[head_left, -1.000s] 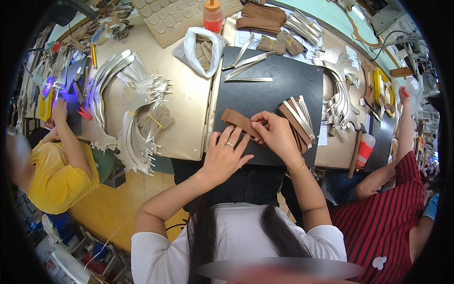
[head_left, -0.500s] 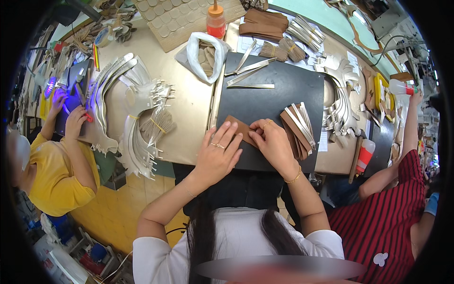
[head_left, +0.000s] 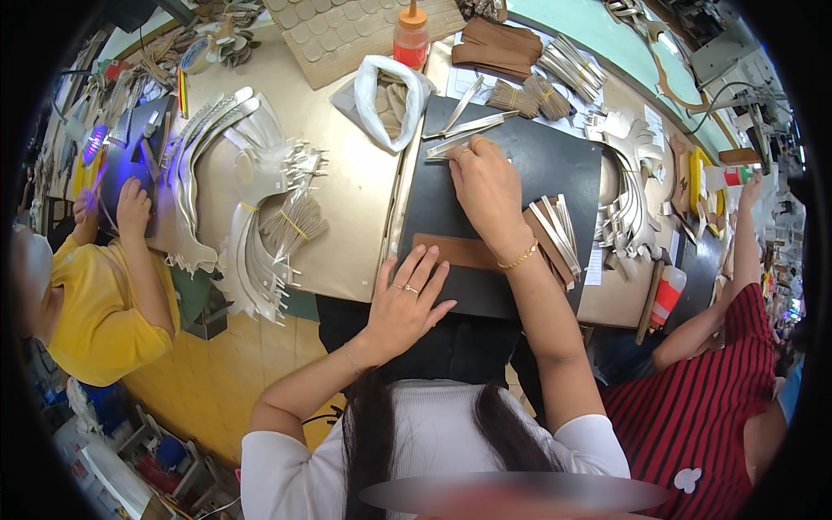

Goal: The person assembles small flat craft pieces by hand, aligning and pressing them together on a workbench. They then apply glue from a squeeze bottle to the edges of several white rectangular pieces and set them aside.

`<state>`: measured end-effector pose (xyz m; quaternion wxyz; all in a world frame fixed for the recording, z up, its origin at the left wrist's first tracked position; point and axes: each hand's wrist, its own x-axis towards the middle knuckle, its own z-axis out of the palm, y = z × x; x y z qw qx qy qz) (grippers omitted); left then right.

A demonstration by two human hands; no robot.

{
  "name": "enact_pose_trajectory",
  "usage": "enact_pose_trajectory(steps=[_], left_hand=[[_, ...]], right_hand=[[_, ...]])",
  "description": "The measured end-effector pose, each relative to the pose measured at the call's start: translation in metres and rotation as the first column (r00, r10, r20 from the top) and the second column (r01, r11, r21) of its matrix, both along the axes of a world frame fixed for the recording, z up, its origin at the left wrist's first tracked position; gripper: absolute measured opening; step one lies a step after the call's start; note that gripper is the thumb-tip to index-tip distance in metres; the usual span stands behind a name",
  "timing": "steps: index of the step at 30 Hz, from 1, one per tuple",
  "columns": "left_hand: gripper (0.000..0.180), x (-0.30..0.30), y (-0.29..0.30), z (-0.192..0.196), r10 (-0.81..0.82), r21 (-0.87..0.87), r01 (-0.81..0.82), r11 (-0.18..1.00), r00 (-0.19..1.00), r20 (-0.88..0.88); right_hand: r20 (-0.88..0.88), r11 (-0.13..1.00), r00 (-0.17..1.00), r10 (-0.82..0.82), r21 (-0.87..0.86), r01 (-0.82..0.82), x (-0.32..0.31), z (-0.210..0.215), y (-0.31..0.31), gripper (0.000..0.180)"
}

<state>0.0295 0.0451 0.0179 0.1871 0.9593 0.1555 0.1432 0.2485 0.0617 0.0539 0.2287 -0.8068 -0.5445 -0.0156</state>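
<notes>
Right hand (head_left: 485, 186) has moved off brown leather strip (head_left: 455, 251), up to frame centre-top; now reaches metal tool (head_left: 464, 143) on black mat (head_left: 537, 165), fingers curled at it, grip unclear. Left hand (head_left: 407, 299) stays flat, fingers spread, fingertips pinning strip's left end at mat's lower edge, frame centre. Silver strip bundle (head_left: 555, 234) just right of wrist.

matt black mat (head_left: 555, 165), brown leather strip (head_left: 455, 251)
</notes>
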Motion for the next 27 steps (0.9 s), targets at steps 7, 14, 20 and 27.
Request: enact_pose_trajectory(steps=[7,14,20,27], left_hand=[[0.061,-0.017,0.005,-0.002,-0.024,-0.002,0.024,1.0,0.999,-0.046],[0.067,-0.008,-0.008,-0.001,0.048,0.019,-0.047,0.999,0.997,-0.067],[0.067,-0.005,-0.008,0.0,0.087,-0.058,-0.088,0.994,0.996,-0.03],[0.067,-0.005,-0.004,-0.002,0.082,-0.012,-0.082,0.997,0.996,-0.047]], right_hand=[[-0.816,0.994,0.569,-0.1,-0.055,0.096,0.006,0.041,-0.046,0.02],[-0.961,0.991,0.277,0.009,0.046,0.126,0.0,0.029,-0.091,0.018],[-0.958,0.996,0.273,-0.09,-0.084,0.034,-0.011,0.015,-0.11,0.02],[-0.761,0.969,0.62,-0.188,-0.247,-0.009,-0.03,0.011,-0.115,0.015]])
